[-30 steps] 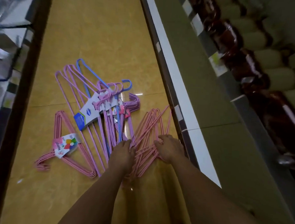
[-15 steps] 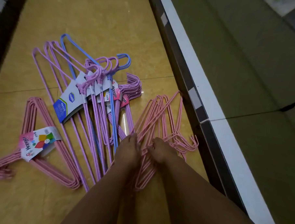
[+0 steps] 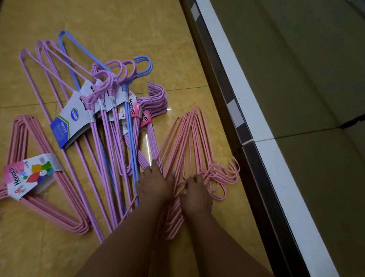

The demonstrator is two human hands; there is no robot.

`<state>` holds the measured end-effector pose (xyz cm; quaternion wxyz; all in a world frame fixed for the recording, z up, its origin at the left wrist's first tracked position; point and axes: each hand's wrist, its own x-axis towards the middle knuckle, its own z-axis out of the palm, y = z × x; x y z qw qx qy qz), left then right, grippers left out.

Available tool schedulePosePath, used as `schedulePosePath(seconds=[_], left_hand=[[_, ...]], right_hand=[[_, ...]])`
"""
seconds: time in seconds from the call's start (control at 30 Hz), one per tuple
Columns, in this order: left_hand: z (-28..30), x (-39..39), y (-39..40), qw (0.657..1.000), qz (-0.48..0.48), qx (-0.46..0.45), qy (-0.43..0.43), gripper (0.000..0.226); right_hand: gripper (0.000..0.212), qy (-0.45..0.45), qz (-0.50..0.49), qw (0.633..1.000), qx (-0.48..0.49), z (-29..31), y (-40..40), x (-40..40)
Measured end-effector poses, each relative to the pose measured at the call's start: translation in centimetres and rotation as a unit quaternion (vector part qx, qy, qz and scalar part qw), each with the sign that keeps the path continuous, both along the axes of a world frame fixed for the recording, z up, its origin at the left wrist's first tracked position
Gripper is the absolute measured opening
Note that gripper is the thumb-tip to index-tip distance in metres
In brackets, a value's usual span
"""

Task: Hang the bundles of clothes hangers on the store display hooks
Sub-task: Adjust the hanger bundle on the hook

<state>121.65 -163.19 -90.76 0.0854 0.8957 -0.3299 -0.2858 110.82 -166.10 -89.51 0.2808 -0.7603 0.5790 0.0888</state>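
Both hands, left (image 3: pixel 154 184) and right (image 3: pixel 196 193), seemingly grip loose pink hangers (image 3: pixel 189 143); nearby labels (image 3: pixel 19 177) read "Hanger".

Two bare forearms reach up from the bottom edge of the frame toward its lower centre, converging until the hands sit side by side, almost touching. The left hand (image 3: pixel 154 184) lies palm down with knuckles toward the camera, one finger extended toward the upper frame, the rest bent downward. The right hand (image 3: pixel 197 193), just to its right, is also back-up, its fingers curled under at the tips. Both wrists are straight, in line with the forearms.
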Motion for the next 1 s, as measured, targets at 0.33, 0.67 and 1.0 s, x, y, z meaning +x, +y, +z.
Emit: schedulePosePath(seconds=[0.33, 0.67, 1.0], left_hand=[[-1.1, -0.8, 0.1, 0.997, -0.011, 0.077, 0.0, 0.122], [-1.0, -1.4, 0.4, 0.997, 0.042, 0.014, 0.057, 0.077], [0.7, -0.9, 1.5, 0.992, 0.103, -0.056, 0.039, 0.042]], right_hand=[[0.06, -0.212, -0.58, 0.754, 0.223, -2.9, -0.3, 1.4], [0.018, -0.302, -0.573, 0.69, 0.323, -2.8, 0.2, 3.9], [0.02, -0.331, -0.602, 0.646, 0.333, -0.1, -0.7, 4.4]])
